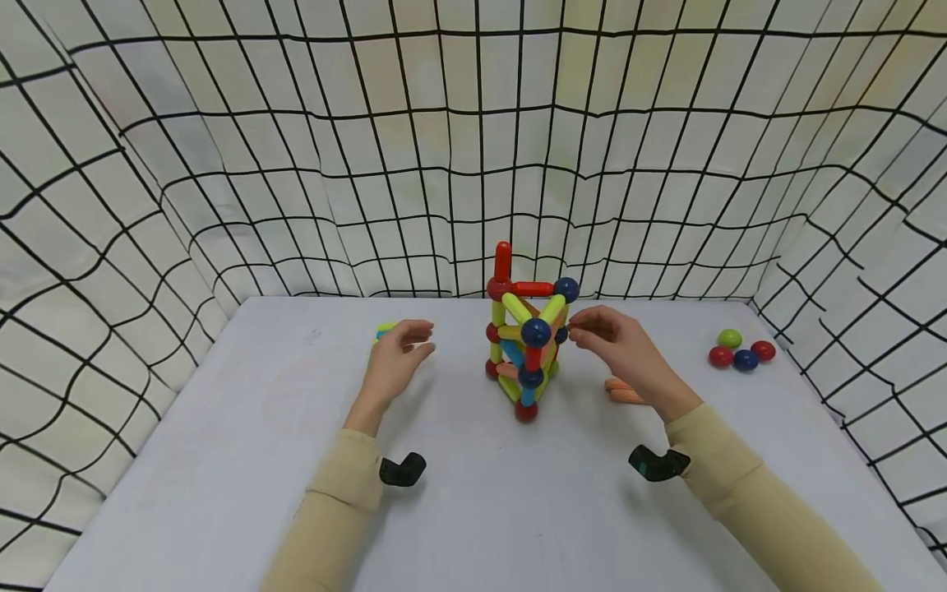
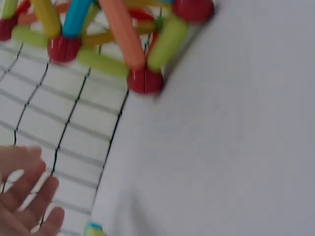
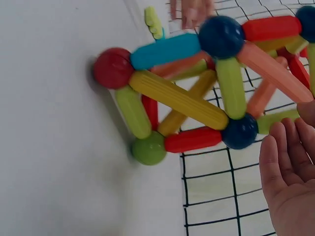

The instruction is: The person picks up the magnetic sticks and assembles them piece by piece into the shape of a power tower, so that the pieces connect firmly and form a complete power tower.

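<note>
tower (image 1: 536, 332) has 2 tiers done, red stick (image 1: 503, 263) w/o ball; spare balls (image 1: 746, 360) at 3 o'clock; l. hand (image 1: 395, 360), r. hand (image 1: 621, 344) relaxed, apart.

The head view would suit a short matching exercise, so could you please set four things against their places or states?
1. Left hand
2. Right hand
3. Loose green ball
4. Topmost stick

A. Near the right edge of the table
B. Red and pointing up
C. Close by the right side of the tower
D. Left of the tower, apart from it

Pairs: 1-D, 2-C, 3-A, 4-B.
</note>
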Demonstrator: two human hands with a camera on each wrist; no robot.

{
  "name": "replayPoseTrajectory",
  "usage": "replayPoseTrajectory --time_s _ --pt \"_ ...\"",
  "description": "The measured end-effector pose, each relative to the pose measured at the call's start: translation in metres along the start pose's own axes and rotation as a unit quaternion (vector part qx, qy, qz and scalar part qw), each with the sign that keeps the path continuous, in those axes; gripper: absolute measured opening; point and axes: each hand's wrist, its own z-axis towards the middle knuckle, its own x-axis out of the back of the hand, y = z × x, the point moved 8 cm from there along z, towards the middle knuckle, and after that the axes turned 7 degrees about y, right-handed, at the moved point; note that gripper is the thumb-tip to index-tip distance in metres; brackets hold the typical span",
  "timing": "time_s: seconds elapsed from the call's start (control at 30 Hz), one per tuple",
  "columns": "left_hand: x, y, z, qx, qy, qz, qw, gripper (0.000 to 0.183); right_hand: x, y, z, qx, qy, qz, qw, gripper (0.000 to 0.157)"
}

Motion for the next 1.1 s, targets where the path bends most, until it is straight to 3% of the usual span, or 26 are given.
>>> replayPoseTrajectory --time_s 0.17,0.3,0.73,0.9,1.1 --pt "0.041 -0.043 -0.007 0.09 0.082 0.068 0.9903 0.032 0.015 -0.003 0.009 0.0 0.02 0.011 1.0 0.039" --pt "0.056 -0.063 -0.014 0.131 0.099 0.083 0.9829 0.036 0.016 -0.002 0.013 -0.007 0.023 0.024 0.999 0.04" --pt "0.053 -0.067 -0.012 0.08 0.043 0.164 0.9822 0.033 0.007 0.007 0.023 -0.008 0.028 0.048 0.998 0.044" --pt "0.042 -0.06 -0.014 0.06 0.015 0.183 0.9812 0.023 -0.004 0.01 0.024 -0.006 -0.001 0.003 1.0 0.048" --pt "0.022 -0.049 -0.013 0.013 -0.012 0.218 0.9757 0.031 -0.02 0.014 0.021 -0.013 -0.039 -0.049 0.998 0.051"
